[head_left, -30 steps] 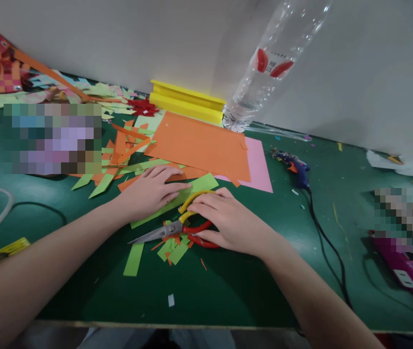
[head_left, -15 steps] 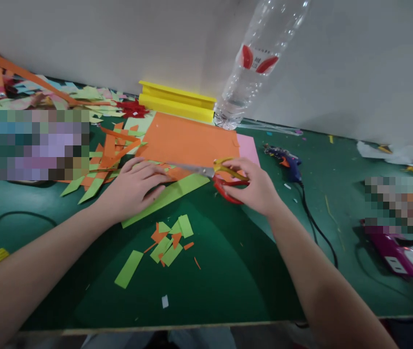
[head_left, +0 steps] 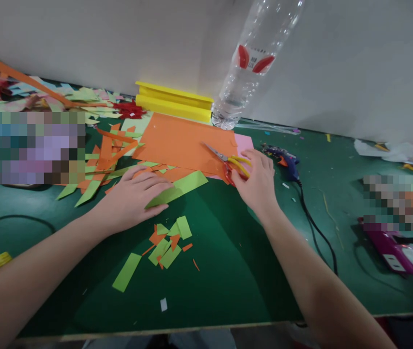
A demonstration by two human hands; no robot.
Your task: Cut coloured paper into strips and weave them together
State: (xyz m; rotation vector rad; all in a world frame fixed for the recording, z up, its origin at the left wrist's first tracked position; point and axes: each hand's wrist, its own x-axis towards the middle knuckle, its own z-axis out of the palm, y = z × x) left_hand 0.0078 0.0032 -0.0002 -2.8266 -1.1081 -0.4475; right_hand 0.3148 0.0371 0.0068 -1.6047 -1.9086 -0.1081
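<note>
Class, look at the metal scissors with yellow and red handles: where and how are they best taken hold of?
Probably best by the yellow handle and red handle, coming from the near right, where the right hand is. The slim metal blades taper to a point aimed far left over the orange paper sheet, so this side keeps fingers off the tip.

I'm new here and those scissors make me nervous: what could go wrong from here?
The scissors, at the right fingers, point over the orange sheet; their tip might scratch it. The blue glue gun lies near those fingers and could get bumped; whether it is hot cannot be seen. The green strip, one end at the left fingers, might crease if squeezed.
</note>
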